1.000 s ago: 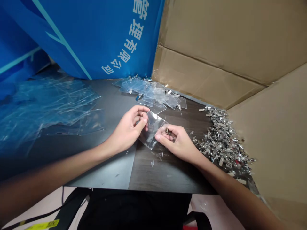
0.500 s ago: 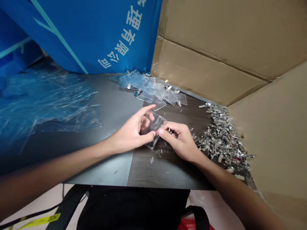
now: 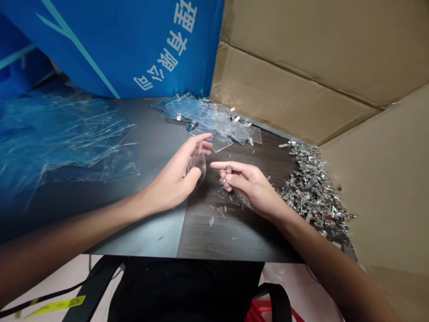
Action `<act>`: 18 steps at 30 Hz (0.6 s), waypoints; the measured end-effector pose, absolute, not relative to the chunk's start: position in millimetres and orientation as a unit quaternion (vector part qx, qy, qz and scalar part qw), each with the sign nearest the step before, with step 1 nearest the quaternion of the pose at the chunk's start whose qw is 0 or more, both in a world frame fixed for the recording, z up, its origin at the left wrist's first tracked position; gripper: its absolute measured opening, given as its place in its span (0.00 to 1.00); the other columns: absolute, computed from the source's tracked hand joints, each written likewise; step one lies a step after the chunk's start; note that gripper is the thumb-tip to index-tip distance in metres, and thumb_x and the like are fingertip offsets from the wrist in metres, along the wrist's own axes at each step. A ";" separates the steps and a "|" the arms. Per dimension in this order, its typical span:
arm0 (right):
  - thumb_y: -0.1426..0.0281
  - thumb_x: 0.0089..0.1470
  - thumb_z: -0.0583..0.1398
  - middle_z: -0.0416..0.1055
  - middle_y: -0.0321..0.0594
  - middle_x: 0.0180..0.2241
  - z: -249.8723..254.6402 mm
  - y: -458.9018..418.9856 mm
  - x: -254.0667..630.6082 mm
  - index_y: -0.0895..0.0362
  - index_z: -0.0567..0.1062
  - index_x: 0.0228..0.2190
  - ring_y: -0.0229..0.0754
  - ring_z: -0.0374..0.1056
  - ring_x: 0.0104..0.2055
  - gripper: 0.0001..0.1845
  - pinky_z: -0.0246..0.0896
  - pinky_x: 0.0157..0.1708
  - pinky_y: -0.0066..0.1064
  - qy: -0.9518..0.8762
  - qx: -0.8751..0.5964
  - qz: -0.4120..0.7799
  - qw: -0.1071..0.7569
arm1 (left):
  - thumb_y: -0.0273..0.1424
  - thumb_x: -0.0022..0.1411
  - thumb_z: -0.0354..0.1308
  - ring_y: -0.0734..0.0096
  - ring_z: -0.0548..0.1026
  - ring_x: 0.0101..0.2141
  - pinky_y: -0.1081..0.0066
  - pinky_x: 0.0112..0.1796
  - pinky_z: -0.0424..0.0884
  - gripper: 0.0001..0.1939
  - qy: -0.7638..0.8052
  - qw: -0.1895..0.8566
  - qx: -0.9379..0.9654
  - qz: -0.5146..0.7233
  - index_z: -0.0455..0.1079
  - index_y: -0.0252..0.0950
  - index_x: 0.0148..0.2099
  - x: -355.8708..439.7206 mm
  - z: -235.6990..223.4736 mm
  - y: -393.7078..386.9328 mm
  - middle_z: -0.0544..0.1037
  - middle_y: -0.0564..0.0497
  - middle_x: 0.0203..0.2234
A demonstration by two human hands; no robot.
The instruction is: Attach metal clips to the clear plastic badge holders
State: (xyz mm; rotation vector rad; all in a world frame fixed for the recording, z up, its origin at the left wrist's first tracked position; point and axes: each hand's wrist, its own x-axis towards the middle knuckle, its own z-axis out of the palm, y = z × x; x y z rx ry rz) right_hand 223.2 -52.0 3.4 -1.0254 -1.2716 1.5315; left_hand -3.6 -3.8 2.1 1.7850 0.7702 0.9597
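Observation:
My left hand (image 3: pixel 181 172) grips a clear plastic badge sleeve (image 3: pixel 200 164), its thumb pressed against the near side and the sleeve bent upright. Part of the sleeve is hidden behind the thumb and palm. A short gap to the right, my right hand (image 3: pixel 246 180) pinches a small metal badge clip (image 3: pixel 228 170) between thumb and fingers, the index finger stretched toward the sleeve. Another shiny bit shows lower among its curled fingers. Beyond both hands lies a heap of clear sleeves (image 3: pixel 214 117), several with metal clips on them.
Loose metal clips form a big pile (image 3: pixel 310 188) at the right, against cardboard walls (image 3: pixel 284 80). Clear sleeves are stacked in a wide spread (image 3: pixel 77 134) on the left. Tiny clear strips (image 3: pixel 212 221) lie on the dark table (image 3: pixel 234 241). A blue printed panel (image 3: pixel 140 40) stands behind.
Earlier both hands held the sleeve together. My right hand has let go of it and moved slightly right, a clip now showing at its fingertips. My left hand has tilted the sleeve upright.

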 end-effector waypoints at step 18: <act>0.65 0.41 0.85 0.81 0.36 0.30 7.2 -51.1 221.9 0.55 0.81 0.31 0.37 0.77 0.30 0.22 0.74 0.33 0.29 -0.487 -0.460 0.600 0.436 | 0.23 0.57 0.63 0.68 0.82 0.38 0.68 0.38 0.81 0.24 0.364 0.545 0.680 0.329 0.73 0.34 0.58 0.0 11.8 -0.1 0.77 0.46 0.46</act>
